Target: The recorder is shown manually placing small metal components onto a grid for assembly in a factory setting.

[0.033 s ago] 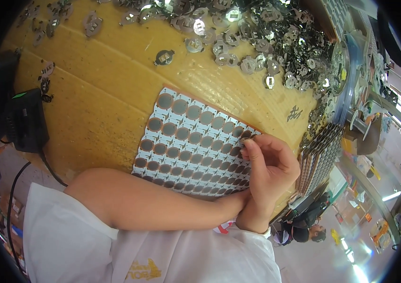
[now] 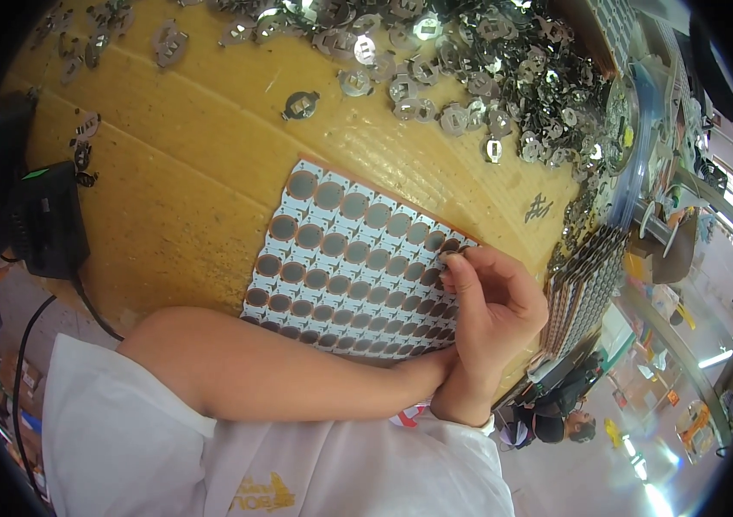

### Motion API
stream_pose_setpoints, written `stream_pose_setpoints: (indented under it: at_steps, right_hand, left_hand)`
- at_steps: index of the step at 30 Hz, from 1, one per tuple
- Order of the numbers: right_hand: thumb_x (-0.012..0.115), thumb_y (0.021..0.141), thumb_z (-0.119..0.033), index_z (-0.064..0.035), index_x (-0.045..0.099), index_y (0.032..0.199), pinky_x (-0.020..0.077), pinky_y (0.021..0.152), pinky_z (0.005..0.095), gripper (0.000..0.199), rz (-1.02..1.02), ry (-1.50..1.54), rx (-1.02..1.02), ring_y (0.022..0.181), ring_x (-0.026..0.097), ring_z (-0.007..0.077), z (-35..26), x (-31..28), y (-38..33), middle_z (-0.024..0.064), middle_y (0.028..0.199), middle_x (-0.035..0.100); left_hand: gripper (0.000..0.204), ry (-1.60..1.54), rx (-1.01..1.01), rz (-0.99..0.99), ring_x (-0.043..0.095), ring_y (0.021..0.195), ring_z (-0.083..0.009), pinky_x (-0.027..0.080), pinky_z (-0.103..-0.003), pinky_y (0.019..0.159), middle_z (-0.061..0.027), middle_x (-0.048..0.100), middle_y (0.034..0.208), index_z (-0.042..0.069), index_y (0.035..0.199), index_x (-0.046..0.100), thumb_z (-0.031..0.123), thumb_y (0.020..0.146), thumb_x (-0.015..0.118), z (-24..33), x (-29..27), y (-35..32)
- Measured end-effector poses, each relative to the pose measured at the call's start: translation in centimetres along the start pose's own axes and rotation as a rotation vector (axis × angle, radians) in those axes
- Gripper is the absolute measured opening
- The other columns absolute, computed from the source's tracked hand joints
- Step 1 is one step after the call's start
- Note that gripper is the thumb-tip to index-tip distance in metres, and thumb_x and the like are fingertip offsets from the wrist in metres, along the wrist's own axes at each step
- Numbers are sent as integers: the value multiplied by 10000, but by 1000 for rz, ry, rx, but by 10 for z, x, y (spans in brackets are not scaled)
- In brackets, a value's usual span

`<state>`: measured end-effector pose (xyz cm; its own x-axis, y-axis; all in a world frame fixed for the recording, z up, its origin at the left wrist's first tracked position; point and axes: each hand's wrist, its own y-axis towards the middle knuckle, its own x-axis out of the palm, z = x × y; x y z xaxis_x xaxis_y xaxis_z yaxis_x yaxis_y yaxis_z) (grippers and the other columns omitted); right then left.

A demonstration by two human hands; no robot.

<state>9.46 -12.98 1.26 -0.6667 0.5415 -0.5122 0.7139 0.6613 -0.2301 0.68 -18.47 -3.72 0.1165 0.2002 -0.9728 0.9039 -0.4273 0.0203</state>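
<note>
A white circuit board panel point(image 2: 332, 250) with rows of dark round pads lies tilted on the table in front of me. Over its right corner, my right hand point(image 2: 500, 302) is closed in a pinch, thumb against forefinger. Something small and greyish shows at the fingertips, too hidden to make out. My left forearm point(image 2: 298, 370) crosses from the left along the panel's near edge and covers part of it. My left hand passes behind the right wrist, its fingers hidden.
A heap of round metal clips point(image 2: 496, 77) spreads over the far side. One loose clip point(image 2: 300, 105) lies beyond the panel. At left sits a black device point(image 2: 49, 224) with a cable. Stacked panels point(image 2: 586, 293) stand at right; a person point(image 2: 560, 422) is in the background.
</note>
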Motion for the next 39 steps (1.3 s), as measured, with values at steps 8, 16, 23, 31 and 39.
stream_pose_setpoints:
  at_steps: [8, 16, 23, 31, 39]
  right_hand:
    - [856, 729, 53, 18, 787, 924, 447, 563, 265, 210, -25, -350, -355, 666, 596, 156, 6, -3, 11, 79, 811, 683]
    - [840, 740, 59, 17, 787, 934, 455, 561, 266, 206, -99, -369, -448, 649, 604, 158, 3, -9, 15, 81, 806, 675]
    - [812, 779, 55, 4, 774, 926, 510, 586, 263, 160, -150, -322, -339, 696, 672, 170, -18, -28, 41, 89, 849, 716]
    - [755, 824, 94, -42, 776, 1079, 562, 721, 275, 290, -184, -605, -765, 864, 718, 212, -18, -12, 95, 117, 1061, 726]
    - [696, 907, 61, 18, 715, 1077, 558, 734, 285, 177, -151, -162, -522, 829, 701, 179, -12, -15, 77, 114, 1081, 718]
  left_hand:
    - [398, -47, 115, -97, 521, 1251, -123, 424, -279, 1070, -35, 614, 1340, 90, 1325, 605, 19, 986, 408, -1, -1, 8]
    - [392, 30, 21, -16, 495, 1295, -152, 395, -328, 1100, -49, 584, 1398, 96, 1353, 593, 107, 981, 471, -7, -2, -4]
    - [542, -522, -56, 124, 247, 1550, -329, 140, -590, 1268, -39, 355, 1656, 146, 1505, 508, 343, 1000, 498, -12, -5, -9]
    - [519, -555, -5, 99, 244, 1546, -361, 141, -595, 1264, -100, 383, 1634, 134, 1422, 597, 406, 992, 498, -8, -1, -4]
    - [547, -553, -39, 133, 293, 1523, -350, 157, -583, 1268, -75, 439, 1598, 135, 1465, 549, 398, 987, 506, 2, 2, -1]
